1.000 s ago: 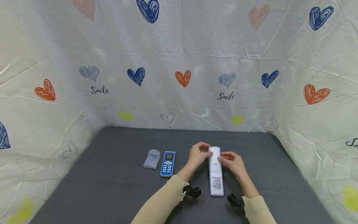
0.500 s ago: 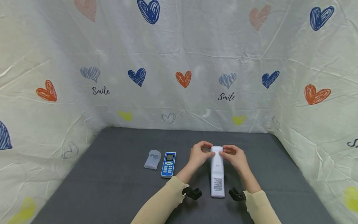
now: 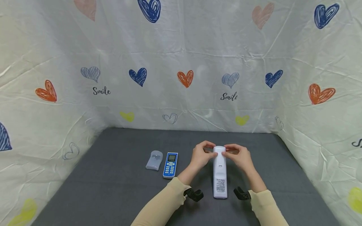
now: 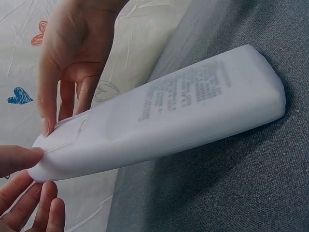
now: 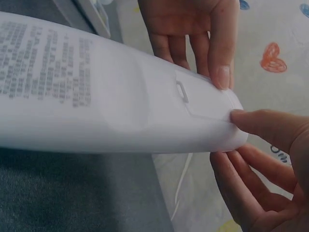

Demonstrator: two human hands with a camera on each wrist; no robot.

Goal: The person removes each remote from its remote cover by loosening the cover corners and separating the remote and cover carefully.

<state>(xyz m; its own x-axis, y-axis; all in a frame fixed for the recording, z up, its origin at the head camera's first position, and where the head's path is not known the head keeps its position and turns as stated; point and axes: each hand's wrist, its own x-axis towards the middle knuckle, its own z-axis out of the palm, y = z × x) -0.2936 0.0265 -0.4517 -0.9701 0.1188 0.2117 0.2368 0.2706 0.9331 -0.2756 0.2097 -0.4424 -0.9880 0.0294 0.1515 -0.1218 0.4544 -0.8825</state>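
1. Lying face down on a dark grey table (image 3: 113, 188): a long white remote (image 3: 220, 175), smooth hard plastic with rounded ends, back side up, small grey printed text near the close end, a battery-cover seam and small latch slot toward the far end.
2. Pinching the far end of that white remote from its left edge: left hand (image 3: 200, 156), thumb tip pressed on the back cover, fingers curled alongside the body.
3. Pinching the same far end from the right edge: right hand (image 3: 240, 157), thumb on the cover near the seam, fingers bent below and beside the tip.
4. Seen from the left wrist view: far end raised a little off the surface, close end resting on the grey surface, a shadow beneath.
5. Covering both forearms: pale beige sleeves (image 3: 167, 201), soft knit, with black camera mounts at the wrists.
6. Resting well left of the hands: a smaller blue-and-white remote (image 3: 170, 165), face up, small screen above rows of pale buttons.
7. Sitting just beside that, further left: a translucent soft-looking cover (image 3: 154, 160), rounded, cloudy and slightly glossy.
8. Underlying everything: a matte, finely textured felt-like surface.
9. Enclosing three sides: a creased white sheet (image 3: 181, 62), thin and wrinkled, printed with blue, orange, pink and yellow scribbled hearts and the word "Smile".
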